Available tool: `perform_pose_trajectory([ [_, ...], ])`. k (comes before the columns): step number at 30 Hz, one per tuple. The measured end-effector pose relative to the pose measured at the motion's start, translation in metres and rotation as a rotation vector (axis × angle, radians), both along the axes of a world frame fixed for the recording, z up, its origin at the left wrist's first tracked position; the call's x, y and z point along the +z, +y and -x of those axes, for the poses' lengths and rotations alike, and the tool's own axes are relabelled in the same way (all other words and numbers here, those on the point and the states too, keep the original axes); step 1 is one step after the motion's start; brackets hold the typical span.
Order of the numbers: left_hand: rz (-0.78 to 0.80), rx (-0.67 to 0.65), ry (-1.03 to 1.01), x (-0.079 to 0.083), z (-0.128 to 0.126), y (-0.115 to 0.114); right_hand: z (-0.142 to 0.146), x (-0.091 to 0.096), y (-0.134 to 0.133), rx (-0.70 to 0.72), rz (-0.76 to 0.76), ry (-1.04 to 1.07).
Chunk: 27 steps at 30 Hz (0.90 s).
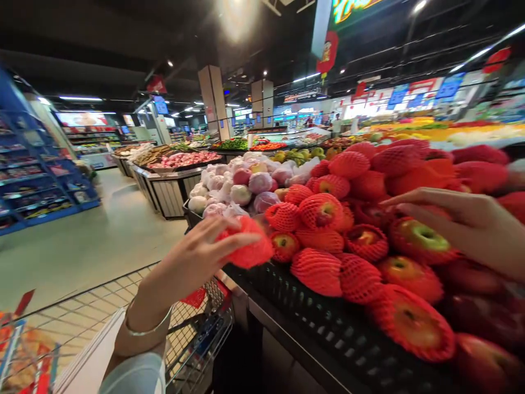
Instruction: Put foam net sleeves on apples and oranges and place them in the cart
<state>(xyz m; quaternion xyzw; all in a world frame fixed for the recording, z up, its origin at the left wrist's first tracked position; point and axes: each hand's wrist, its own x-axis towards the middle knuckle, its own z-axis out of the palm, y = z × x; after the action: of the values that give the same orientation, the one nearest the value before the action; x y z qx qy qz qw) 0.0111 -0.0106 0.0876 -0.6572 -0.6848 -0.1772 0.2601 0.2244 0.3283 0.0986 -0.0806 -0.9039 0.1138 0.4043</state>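
Note:
My left hand grips an apple in a red foam net at the near left corner of the fruit display. A silvery bangle circles that wrist. Over the heap on the right, my right hand reaches in with fingers stretched out and nothing visible in them. Just below it lies a green-topped apple in a red net; whether they touch I cannot tell. Many netted apples are piled between my hands, some stem side up. Bare dark red apples lie at the lower right.
A black slatted basket edge fronts the apples. Pale wrapped fruit is heaped behind my left hand. At the lower left stands a wire shopping cart. Farther back are a vegetable stand and blue shelves along the aisle.

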Motion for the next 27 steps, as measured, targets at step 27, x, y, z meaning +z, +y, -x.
perform_pose_trajectory([
  [27,0.234,-0.835,-1.528,0.023,-0.058,0.289,-0.018,0.020,0.006,-0.201,0.003,0.368],
])
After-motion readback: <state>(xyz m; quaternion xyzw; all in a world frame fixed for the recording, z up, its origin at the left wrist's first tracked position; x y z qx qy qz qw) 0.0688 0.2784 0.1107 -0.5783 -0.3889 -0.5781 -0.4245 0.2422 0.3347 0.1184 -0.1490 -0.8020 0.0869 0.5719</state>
